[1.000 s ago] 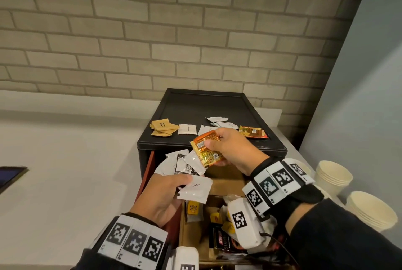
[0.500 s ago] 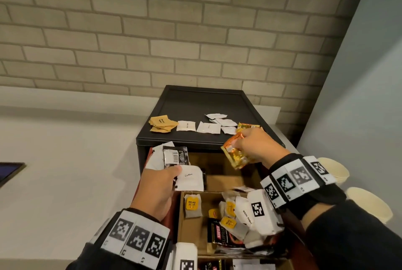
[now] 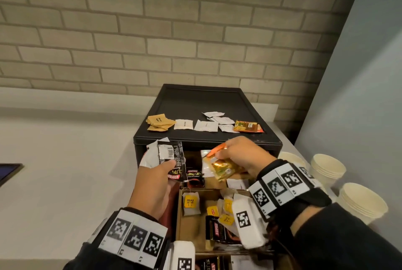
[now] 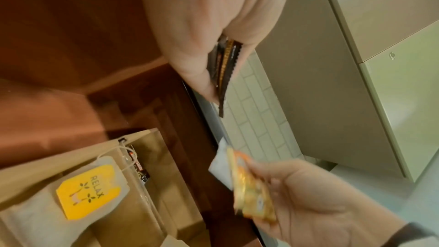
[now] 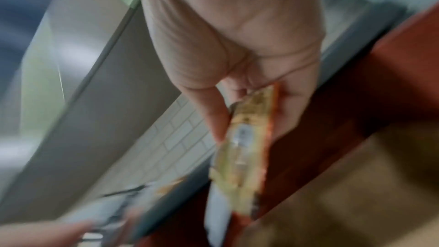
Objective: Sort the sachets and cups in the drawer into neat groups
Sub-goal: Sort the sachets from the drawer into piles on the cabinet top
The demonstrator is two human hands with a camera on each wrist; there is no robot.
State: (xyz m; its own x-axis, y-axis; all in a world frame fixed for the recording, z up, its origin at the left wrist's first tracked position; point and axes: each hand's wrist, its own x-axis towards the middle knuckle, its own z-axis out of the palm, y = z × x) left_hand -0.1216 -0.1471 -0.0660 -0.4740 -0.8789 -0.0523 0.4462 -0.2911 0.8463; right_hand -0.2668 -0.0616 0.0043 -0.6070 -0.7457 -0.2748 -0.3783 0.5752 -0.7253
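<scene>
A black drawer cabinet point(image 3: 208, 104) stands against the brick wall point(image 3: 152, 30). Just below its front edge, the open drawer point(image 3: 191, 221) shows cardboard compartments holding tea bags with yellow tags point(image 3: 191, 201) and dark coffee sachets point(image 3: 217, 231). Right of the cabinet stand stacks of paper cups point(image 3: 327, 168). On the cabinet's top, front part, lie sorted groups: brown sachets point(image 3: 159, 122) at left, white sachets point(image 3: 205, 125) in the middle, an orange sachet point(image 3: 248, 126) at right. In front of the cabinet, over the drawer, the left hand point(image 3: 156, 179) pinches a fan of black Kopiko and white sachets point(image 3: 173, 158) between thumb and fingers. Beside it the right hand point(image 3: 241, 156) has its fingers curled round an orange-gold sachet point(image 3: 224, 166) with a white one behind it.
</scene>
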